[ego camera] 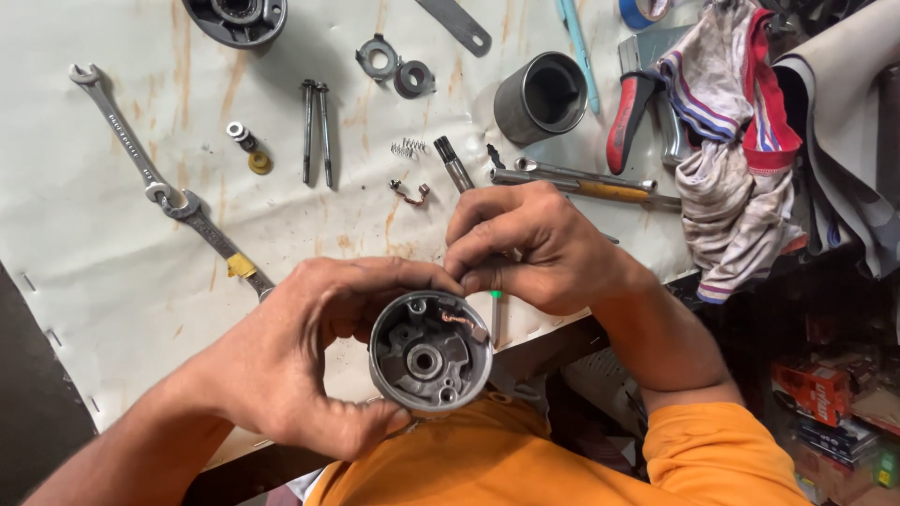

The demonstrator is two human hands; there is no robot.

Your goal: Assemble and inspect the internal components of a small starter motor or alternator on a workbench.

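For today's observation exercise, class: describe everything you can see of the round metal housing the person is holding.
The round metal housing is a shallow grey cup, cast metal by its look, dull and grimy. Its open face is turned up to the camera, showing a central hole, raised ribs, small screw holes and a copper-coloured wire piece near the upper rim. The left hand cradles it from the side and below; the right hand pinches at its top edge. It is held above the table's near edge, before an orange shirt.
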